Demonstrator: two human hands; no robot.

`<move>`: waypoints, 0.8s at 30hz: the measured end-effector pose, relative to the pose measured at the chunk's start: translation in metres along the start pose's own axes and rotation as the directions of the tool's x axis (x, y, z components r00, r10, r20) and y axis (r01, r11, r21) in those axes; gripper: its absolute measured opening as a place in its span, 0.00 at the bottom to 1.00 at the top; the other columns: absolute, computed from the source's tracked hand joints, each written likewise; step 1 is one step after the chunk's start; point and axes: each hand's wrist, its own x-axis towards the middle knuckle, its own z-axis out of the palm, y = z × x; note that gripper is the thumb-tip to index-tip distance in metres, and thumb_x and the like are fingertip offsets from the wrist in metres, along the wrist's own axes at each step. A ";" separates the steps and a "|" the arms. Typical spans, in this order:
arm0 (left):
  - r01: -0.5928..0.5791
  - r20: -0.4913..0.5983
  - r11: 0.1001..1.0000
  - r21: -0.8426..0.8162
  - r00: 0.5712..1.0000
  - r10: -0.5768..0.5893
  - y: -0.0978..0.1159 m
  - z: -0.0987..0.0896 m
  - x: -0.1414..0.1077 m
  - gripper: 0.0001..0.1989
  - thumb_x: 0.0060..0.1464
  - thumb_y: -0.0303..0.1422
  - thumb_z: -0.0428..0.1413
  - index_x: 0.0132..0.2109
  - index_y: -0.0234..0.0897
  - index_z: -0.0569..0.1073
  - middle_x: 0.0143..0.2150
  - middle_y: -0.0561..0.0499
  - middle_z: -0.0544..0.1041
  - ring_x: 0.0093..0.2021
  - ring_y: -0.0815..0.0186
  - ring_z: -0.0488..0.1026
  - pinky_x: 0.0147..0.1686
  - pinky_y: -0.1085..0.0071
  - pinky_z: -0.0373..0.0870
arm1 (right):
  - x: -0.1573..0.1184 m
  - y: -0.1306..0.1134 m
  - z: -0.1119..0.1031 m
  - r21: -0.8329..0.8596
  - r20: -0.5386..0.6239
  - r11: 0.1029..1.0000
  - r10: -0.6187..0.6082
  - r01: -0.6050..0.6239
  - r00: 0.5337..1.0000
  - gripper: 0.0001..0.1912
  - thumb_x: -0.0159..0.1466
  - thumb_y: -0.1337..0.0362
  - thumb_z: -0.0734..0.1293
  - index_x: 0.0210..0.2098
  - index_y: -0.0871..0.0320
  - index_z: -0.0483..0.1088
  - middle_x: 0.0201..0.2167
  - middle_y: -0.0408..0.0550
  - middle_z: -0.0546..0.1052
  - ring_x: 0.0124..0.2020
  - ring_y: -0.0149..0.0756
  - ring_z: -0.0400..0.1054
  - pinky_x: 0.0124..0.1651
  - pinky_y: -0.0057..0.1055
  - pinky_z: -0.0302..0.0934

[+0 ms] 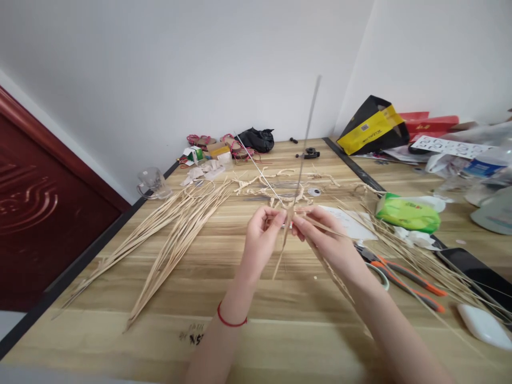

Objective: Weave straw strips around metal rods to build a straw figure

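Observation:
In the middle of the view, my left hand (262,232) pinches a small piece of work made of tan straw strips (284,242) and thin metal wires (306,144). Two wires stick up from it, one nearly upright, the other slanting to the upper left. My right hand (326,234), close beside it, is closed on a straw strip at the same spot; long ends trail under the wrist. Fingers hide the exact joint. Just beyond the hands lie twisted, straw-wrapped pieces (296,194) and loose wires.
Bundles of straw (180,229) lie on the left, near a glass mug (154,183). Pliers with orange handles (408,277), more straw, a green tissue pack (408,212), a phone (476,274) and a white object (485,325) are on the right. Bags (374,128) stand behind.

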 end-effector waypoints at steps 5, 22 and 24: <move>-0.258 -0.135 0.864 0.432 0.929 0.345 -0.008 -0.009 0.007 0.06 0.58 0.36 0.56 0.39 0.38 0.73 0.42 0.47 0.72 0.47 0.60 0.69 0.49 0.62 0.65 | 0.004 0.002 0.003 0.022 -0.063 0.999 -0.028 0.029 0.998 0.17 0.55 0.53 0.73 0.39 0.53 0.71 0.37 0.47 0.79 0.33 0.36 0.75 0.39 0.35 0.71; -0.051 -0.086 0.980 -0.194 0.996 0.035 -0.004 0.007 -0.001 0.13 0.54 0.39 0.60 0.43 0.35 0.76 0.42 0.45 0.80 0.40 0.64 0.77 0.37 0.70 0.76 | -0.012 0.005 0.011 -0.525 -0.025 0.776 -0.424 0.349 0.905 0.12 0.67 0.62 0.64 0.49 0.53 0.72 0.47 0.52 0.79 0.46 0.43 0.75 0.50 0.40 0.69; -0.065 -0.094 0.974 -0.216 0.995 0.046 -0.006 0.005 0.002 0.15 0.53 0.39 0.61 0.45 0.36 0.75 0.44 0.45 0.79 0.40 0.65 0.77 0.36 0.72 0.76 | -0.011 0.002 0.007 -0.559 0.025 0.746 -0.419 0.360 0.908 0.12 0.68 0.62 0.62 0.47 0.54 0.74 0.45 0.50 0.80 0.43 0.42 0.76 0.47 0.37 0.69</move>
